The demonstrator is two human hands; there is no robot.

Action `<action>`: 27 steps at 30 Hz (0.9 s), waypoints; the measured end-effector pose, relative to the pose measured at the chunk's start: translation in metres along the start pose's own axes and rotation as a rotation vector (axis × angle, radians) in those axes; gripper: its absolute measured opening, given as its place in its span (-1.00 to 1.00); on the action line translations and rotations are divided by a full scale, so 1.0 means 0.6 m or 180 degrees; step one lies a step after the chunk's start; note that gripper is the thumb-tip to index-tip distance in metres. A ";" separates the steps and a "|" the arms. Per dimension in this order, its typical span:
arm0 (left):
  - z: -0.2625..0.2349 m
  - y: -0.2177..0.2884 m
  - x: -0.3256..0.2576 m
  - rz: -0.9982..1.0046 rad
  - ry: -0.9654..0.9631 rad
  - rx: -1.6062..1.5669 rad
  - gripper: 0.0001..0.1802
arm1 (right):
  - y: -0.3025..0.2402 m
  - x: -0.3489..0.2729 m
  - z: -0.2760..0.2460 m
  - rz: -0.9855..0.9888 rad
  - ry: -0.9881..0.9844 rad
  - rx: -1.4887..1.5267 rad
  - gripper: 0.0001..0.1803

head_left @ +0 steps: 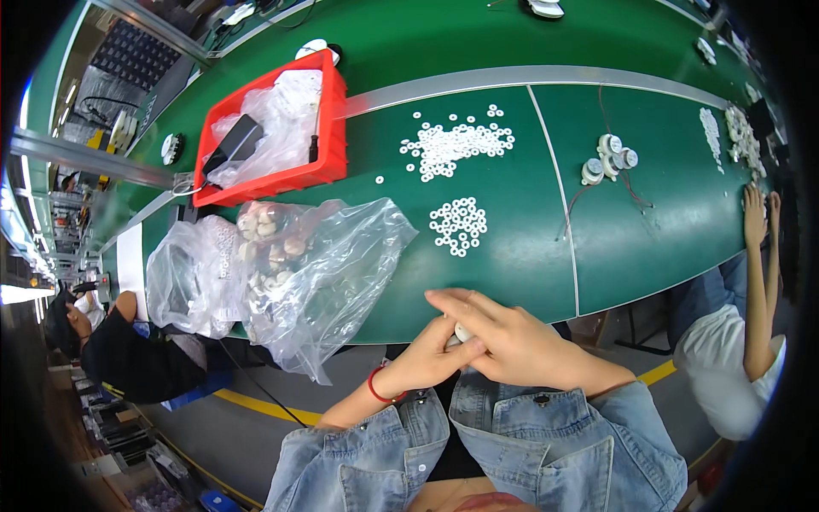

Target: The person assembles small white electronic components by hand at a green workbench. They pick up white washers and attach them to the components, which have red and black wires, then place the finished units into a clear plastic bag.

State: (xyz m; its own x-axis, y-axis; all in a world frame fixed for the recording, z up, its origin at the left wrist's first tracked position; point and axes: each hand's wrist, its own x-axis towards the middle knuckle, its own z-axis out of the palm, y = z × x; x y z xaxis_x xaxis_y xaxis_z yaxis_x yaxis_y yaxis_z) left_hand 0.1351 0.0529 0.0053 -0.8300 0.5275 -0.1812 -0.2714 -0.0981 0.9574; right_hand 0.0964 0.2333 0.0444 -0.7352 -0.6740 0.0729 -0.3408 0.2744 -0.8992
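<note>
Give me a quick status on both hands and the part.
Left hand and right hand together at the table edge, pinching a small white round part. Clear bags to the left, not blocking.

Light blue denim jacket sleeves (metal snap buttons), thin red band at left wrist

Green bench [512, 213], white rings [456, 141], red bin [328, 166], clear bags [341, 256], small spools [610, 158]
</note>
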 end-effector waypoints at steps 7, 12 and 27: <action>-0.002 -0.007 0.030 -0.0168 0.0215 -0.0379 -0.70 | 0.005 -0.014 -0.031 0.0385 0.0294 0.0638 -0.24; -0.020 0.016 0.039 0.0140 0.0156 -0.0623 -0.81 | 0.033 -0.034 -0.078 0.1377 0.1309 0.2909 -0.79; -0.021 0.024 0.064 0.0613 -0.0796 0.0647 -0.74 | 0.050 -0.027 -0.130 0.1404 0.0695 0.3819 -0.64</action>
State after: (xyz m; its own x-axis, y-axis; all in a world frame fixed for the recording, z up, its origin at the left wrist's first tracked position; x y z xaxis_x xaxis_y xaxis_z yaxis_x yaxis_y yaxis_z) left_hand 0.0930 0.0612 0.0093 -0.7049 0.7080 0.0431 0.0013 -0.0595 0.9982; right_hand 0.0523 0.3061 0.0497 -0.7688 -0.5284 -0.3603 0.6042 -0.4155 -0.6799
